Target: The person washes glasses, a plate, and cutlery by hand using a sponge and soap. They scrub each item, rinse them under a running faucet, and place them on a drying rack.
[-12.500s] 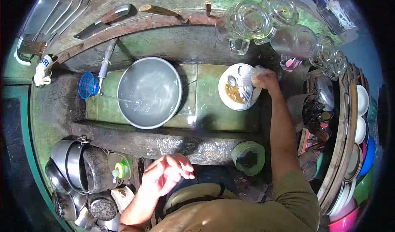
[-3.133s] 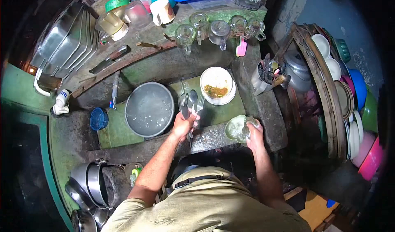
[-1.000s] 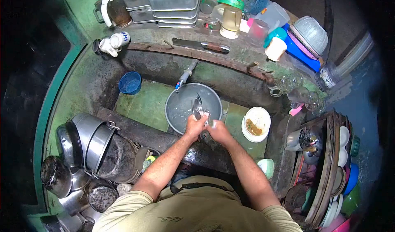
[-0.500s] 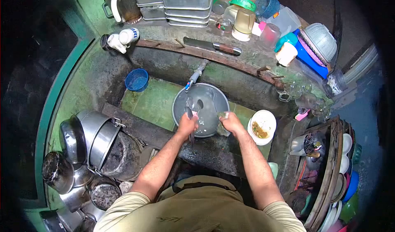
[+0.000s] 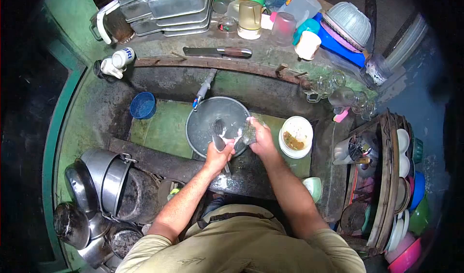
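Observation:
My left hand point(image 5: 219, 156) is closed around a bunch of metal cutlery point(image 5: 218, 142) over the near part of a round grey basin point(image 5: 192, 140). A fork's tines and a spoon's bowl seem to point away from me. Handle ends stick out below the fist. To the right, at the basin's rim, my right hand point(image 5: 262, 138) grips a wet, grey-green scrubbing pad point(image 5: 249, 134). The pad is slightly apart from the cutlery. Water with pale bits lies in the basin, under a tap point(image 5: 201, 93).
A white bucket point(image 5: 296, 150) with brown food scraps stands right of the basin. A blue basket point(image 5: 143, 105) is at left. A large knife point(image 5: 217, 52) lies on the ledge beyond. Blackened pots point(image 5: 137, 194) crowd the left; a dish rack point(image 5: 385, 186) stands right.
The view has shifted, so the surroundings sit further left. My hands have come closer together, the right one bringing the scrubbing pad nearer the cutlery.

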